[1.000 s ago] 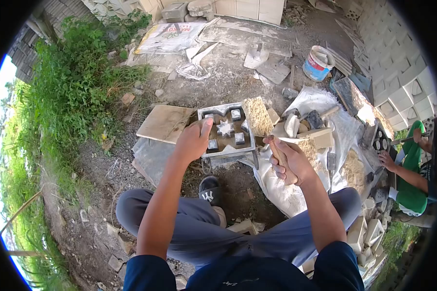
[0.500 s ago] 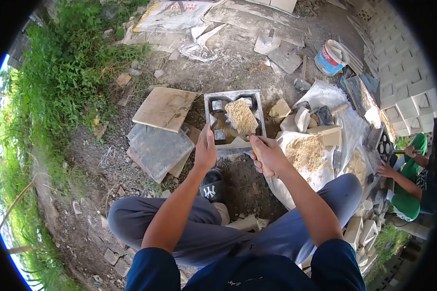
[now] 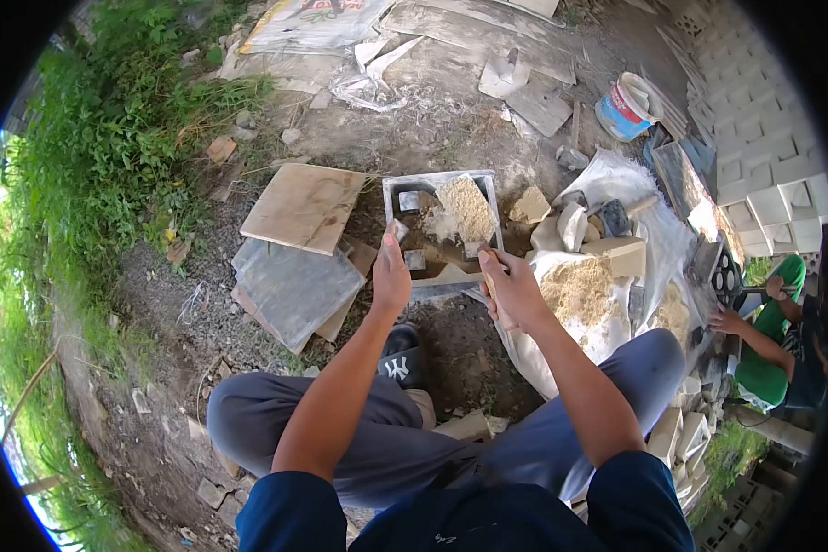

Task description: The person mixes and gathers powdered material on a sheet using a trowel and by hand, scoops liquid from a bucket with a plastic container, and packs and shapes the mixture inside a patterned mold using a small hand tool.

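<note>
My right hand (image 3: pixel 512 289) is wrapped round the wooden handle of a trowel (image 3: pixel 502 313). A heap of damp sandy mix (image 3: pixel 467 210) covers its blade, over the right half of a grey metal block mold (image 3: pixel 453 276). Loose grains blur beneath the heap, inside the mold. Small square metal cores (image 3: pixel 408 201) stand within the mold's walls. My left hand (image 3: pixel 392 278) is at the mold's near left corner, fingers stretched upward and holding nothing. Whether it touches the rim I cannot tell.
Flat boards (image 3: pixel 305 207) lie stacked left of the mold. To the right, a white sack (image 3: pixel 649 225) carries mix (image 3: pixel 578 293) and broken block pieces (image 3: pixel 573 226). A bucket (image 3: pixel 628 108) stands farther back. Another person (image 3: pixel 768 345) works at far right, beside stacked pale blocks (image 3: pixel 782 198).
The loaded trowel has shifted slightly right over the mold, and loose mix now shows falling or scattered inside it. My left hand stays by the near left corner.
</note>
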